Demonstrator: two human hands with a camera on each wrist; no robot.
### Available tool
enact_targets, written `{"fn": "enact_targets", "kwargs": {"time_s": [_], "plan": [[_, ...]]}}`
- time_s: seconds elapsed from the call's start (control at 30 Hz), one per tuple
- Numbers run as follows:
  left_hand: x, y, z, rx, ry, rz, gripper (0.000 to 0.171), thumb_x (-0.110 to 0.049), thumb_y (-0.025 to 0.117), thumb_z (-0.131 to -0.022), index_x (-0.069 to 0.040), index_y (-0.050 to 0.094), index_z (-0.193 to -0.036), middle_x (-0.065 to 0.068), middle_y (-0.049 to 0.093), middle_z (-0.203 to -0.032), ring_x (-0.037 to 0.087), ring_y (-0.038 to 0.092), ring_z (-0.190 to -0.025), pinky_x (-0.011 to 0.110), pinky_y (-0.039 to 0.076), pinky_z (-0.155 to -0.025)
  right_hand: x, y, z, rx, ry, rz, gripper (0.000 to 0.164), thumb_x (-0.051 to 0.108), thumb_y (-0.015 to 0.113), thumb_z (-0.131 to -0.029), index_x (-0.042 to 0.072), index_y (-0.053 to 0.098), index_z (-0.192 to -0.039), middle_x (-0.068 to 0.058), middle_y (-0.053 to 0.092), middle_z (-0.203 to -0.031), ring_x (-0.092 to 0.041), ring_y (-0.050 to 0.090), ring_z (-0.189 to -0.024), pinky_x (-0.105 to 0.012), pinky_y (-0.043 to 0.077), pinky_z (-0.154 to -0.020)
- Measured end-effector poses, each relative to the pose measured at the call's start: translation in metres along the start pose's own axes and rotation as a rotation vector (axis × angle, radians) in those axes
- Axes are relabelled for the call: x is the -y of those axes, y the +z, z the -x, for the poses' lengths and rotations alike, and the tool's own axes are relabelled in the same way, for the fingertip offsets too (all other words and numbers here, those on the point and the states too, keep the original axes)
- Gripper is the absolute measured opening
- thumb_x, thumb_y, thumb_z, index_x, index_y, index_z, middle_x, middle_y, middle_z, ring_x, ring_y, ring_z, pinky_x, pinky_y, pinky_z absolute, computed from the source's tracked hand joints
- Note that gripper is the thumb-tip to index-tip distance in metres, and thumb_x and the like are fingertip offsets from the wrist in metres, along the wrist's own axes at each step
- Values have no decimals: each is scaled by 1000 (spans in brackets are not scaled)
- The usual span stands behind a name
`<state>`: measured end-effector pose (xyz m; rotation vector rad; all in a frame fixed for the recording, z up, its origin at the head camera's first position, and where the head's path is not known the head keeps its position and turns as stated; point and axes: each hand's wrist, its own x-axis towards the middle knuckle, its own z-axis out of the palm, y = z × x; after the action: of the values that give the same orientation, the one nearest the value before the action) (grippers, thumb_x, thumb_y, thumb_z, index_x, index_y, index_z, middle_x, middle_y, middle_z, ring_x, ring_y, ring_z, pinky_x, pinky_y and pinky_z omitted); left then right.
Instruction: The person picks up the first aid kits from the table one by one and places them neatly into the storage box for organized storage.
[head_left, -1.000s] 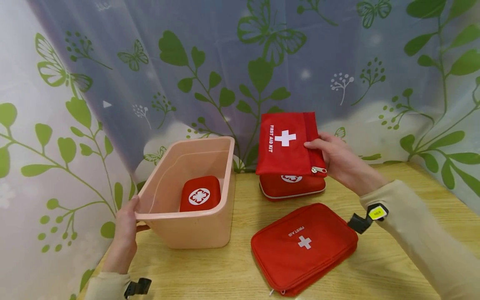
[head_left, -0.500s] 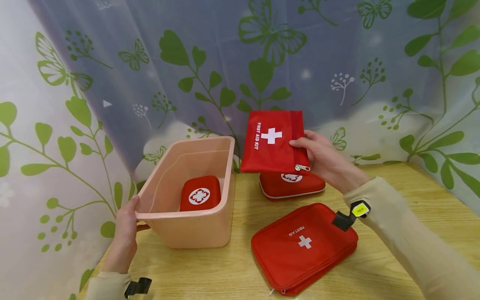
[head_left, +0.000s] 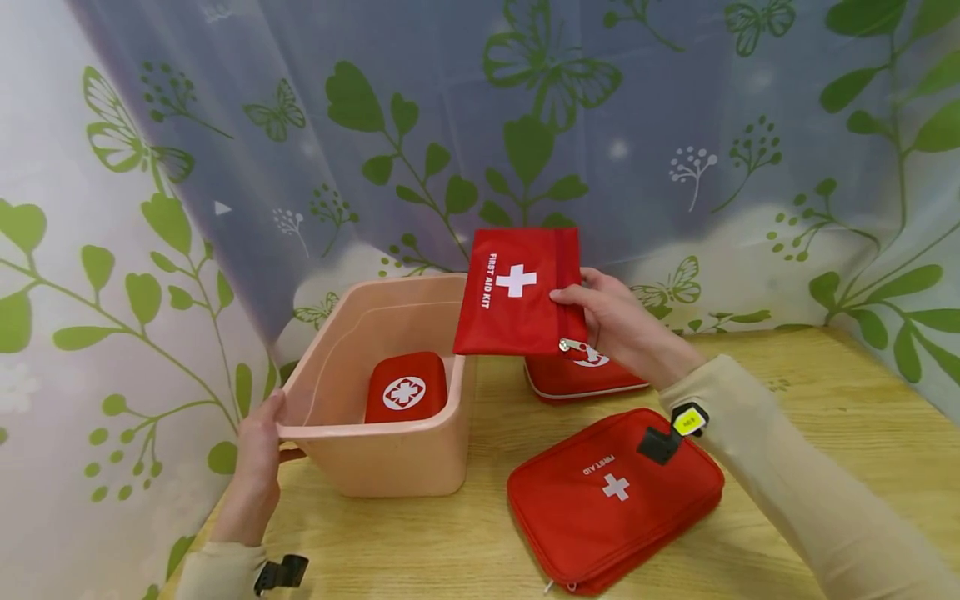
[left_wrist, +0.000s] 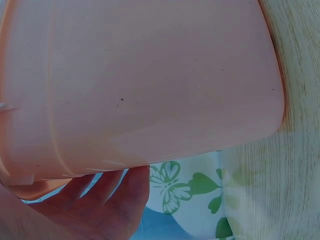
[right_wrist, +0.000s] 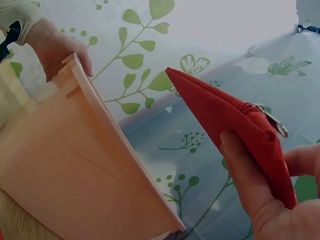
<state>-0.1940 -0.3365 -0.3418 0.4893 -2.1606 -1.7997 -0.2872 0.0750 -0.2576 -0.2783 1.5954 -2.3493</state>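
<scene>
My right hand [head_left: 626,325] pinches a flat red zippered first aid pouch [head_left: 510,292] by its zipper end, thumb on top and fingers beneath. The pouch is held up in the air, its left edge overlapping the right rim of a peach plastic bin [head_left: 397,458] in the head view. My left hand [head_left: 257,458] grips the bin's left rim, and in the left wrist view its fingers [left_wrist: 127,200] lie against the bin's outer wall. Inside the bin sits a red first aid case [head_left: 405,387] with a white round emblem.
Behind the held pouch lies another red case [head_left: 555,379], partly hidden. Nearer on the wooden table [head_left: 420,550] is a larger red first aid bag [head_left: 615,500], set at an angle. A leaf-and-butterfly patterned curtain [head_left: 420,100] hangs along the back and left.
My right hand has moved left with the pouch, from above the rear red case to the bin's right rim. My left hand stays on the bin. The head view has shifted slightly.
</scene>
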Motion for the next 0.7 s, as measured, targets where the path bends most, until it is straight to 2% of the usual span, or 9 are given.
{"fn": "enact_targets", "kwargs": {"time_s": [0.4, 0.7], "plan": [[0, 0, -1, 5, -9, -2, 63, -46, 35, -103, 2, 44, -142, -6, 61, -96, 2, 60, -76, 31, 52, -62, -10, 24, -10, 8, 3, -19, 38, 6, 52, -98, 8, 35, -132, -12, 56, -119, -17, 69, -90, -36, 58, -75], [0, 0, 0, 10, -8, -8, 63, -47, 35, -103, 1, 45, -142, -6, 61, -98, 2, 60, -77, 31, 52, -63, -15, 39, -16, 8, 29, 29, 52, 9, 55, -98, 7, 29, -142, -16, 48, -136, -27, 61, -110, -40, 55, -84]]}}
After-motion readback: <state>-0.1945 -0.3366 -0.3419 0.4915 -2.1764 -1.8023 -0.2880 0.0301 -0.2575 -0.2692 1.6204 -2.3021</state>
